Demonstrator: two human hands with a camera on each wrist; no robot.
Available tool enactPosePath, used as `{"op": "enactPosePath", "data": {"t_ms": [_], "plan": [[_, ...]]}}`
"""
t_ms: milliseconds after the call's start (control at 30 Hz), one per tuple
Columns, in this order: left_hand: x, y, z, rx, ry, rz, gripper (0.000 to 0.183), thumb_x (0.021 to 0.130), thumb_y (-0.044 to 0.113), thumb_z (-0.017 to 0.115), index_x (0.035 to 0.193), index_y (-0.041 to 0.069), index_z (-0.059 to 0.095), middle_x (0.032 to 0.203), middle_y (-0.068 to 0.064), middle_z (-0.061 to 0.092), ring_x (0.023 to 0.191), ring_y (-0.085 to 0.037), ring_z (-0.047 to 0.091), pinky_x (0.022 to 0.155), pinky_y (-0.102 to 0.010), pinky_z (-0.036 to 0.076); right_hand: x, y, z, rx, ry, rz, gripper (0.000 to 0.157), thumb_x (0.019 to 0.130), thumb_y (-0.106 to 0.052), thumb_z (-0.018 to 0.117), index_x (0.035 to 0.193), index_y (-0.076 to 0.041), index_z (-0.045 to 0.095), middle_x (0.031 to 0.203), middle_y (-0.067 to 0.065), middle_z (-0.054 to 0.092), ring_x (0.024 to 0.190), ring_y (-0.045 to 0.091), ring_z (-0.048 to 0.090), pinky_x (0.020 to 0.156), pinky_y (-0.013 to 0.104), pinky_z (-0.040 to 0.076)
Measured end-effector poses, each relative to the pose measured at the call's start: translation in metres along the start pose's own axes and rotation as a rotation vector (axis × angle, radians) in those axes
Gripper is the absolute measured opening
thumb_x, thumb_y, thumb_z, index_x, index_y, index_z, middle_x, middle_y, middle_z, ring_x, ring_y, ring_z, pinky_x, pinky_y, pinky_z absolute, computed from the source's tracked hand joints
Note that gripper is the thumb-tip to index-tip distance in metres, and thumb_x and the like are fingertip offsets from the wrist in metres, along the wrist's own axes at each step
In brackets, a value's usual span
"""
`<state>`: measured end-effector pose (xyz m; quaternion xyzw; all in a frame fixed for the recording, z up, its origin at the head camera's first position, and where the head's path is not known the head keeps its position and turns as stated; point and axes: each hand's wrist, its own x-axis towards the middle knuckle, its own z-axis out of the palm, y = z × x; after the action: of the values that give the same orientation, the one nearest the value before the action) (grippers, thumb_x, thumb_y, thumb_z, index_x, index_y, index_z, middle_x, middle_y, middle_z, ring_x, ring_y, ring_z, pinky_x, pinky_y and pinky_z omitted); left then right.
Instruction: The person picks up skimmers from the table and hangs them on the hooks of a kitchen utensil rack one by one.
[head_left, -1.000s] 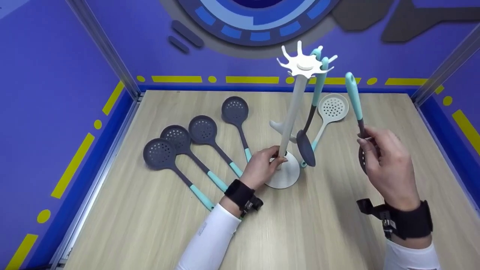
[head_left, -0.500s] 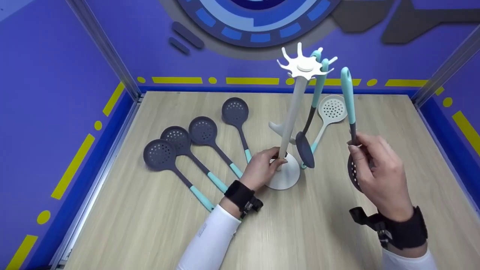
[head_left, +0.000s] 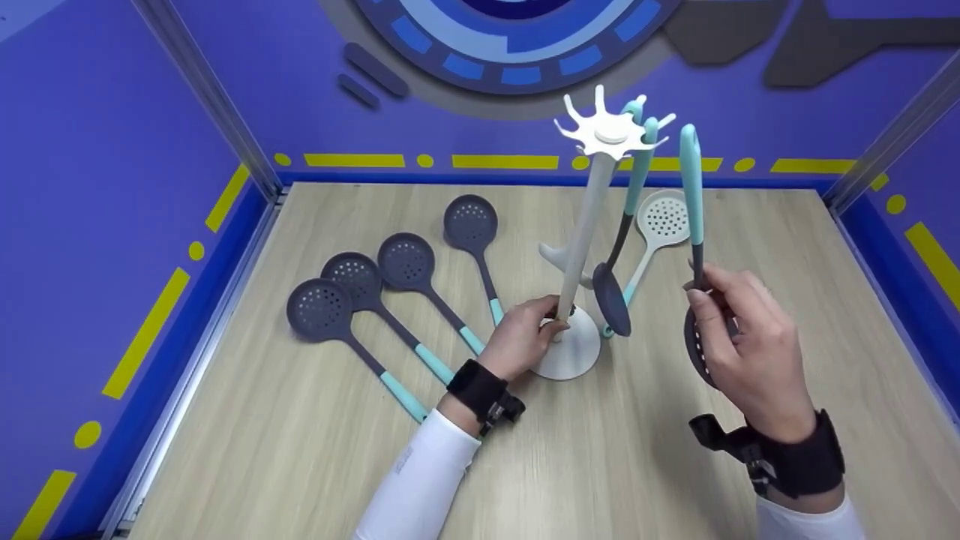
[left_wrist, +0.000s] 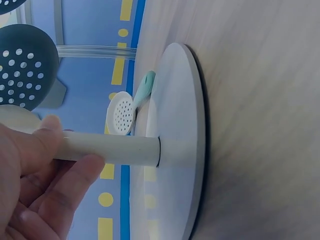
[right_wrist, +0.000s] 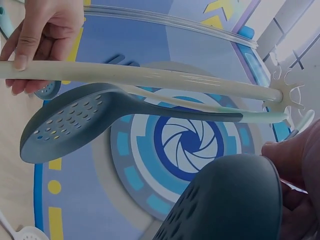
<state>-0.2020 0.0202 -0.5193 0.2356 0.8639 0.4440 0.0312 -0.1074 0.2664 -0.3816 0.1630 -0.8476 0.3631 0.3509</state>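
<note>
My left hand [head_left: 521, 337] grips the pole of a white utensil stand [head_left: 587, 225] just above its round base [left_wrist: 180, 125]. My right hand [head_left: 757, 352] pinches the dark shaft of a skimmer [head_left: 691, 187], held upright with its teal handle on top and its perforated head partly hidden by the hand. This skimmer is apart from the stand, to its right. From the stand's hooked top hangs a dark skimmer [head_left: 611, 300] with a teal handle. Behind the pole hangs a pale-headed utensil [head_left: 553, 255], mostly hidden.
Several dark skimmers [head_left: 319, 309] with teal handles lie fanned out on the wooden table [head_left: 262, 450], left of the stand. A white skimmer [head_left: 666, 217] lies behind and right of it. Blue patterned panels [head_left: 90, 225] enclose the table's back and sides.
My right hand has moved left with the skimmer, bringing its handle nearer the stand's top and more upright. The left hand stays on the pole.
</note>
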Motion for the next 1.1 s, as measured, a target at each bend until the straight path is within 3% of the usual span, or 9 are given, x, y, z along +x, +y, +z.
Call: {"op": "enactPosePath", "data": {"t_ms": [400,1100], "plan": [[0.000,-0.001,0.000,-0.019,0.004,-0.015,0.021,0.103,0.017,0.068,0.123,0.014,0.072,0.122,-0.001,0.076,0.114,-0.010,0.070,0.088,-0.022,0.058,0.004,-0.011,0.003,0.021,0.009,-0.017,0.022,0.093,0.012,0.068,0.113,0.003,0.073,0.087,0.012,0.063,0.084,0.000,0.052,0.076,0.008,0.041],[0.000,-0.002,0.000,-0.031,0.006,-0.022,0.022,0.102,0.017,0.069,0.124,0.016,0.072,0.123,0.000,0.076,0.115,-0.008,0.069,0.088,-0.021,0.058,0.000,-0.004,0.006,0.008,0.009,-0.020,0.023,0.093,0.011,0.069,0.113,0.001,0.073,0.087,0.010,0.061,0.082,0.002,0.050,0.072,0.011,0.038]]}}
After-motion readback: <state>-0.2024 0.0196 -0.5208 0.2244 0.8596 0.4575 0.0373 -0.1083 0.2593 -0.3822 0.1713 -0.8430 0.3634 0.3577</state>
